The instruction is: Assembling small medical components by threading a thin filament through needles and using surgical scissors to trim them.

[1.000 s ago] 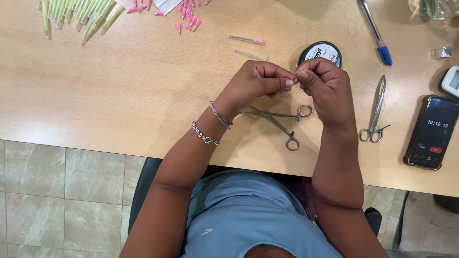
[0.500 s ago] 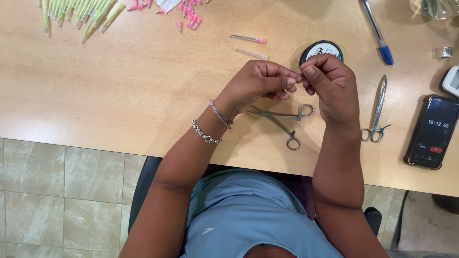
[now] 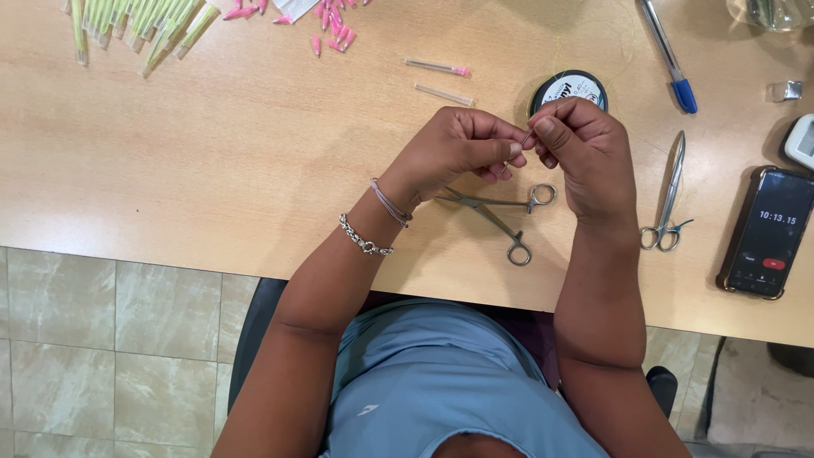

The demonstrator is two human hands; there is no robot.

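Thin needle (image 3: pixel 527 136) between both hands' pinched fingertips

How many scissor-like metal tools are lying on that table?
2. One pair of metal clamps lies open just under the hands, between the left hand and right hand. A pair of scissors lies further right, beside the phone. None seems hidden.

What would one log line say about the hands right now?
left hand: pinching thin piece | right hand: pinching same piece | below: forceps on table
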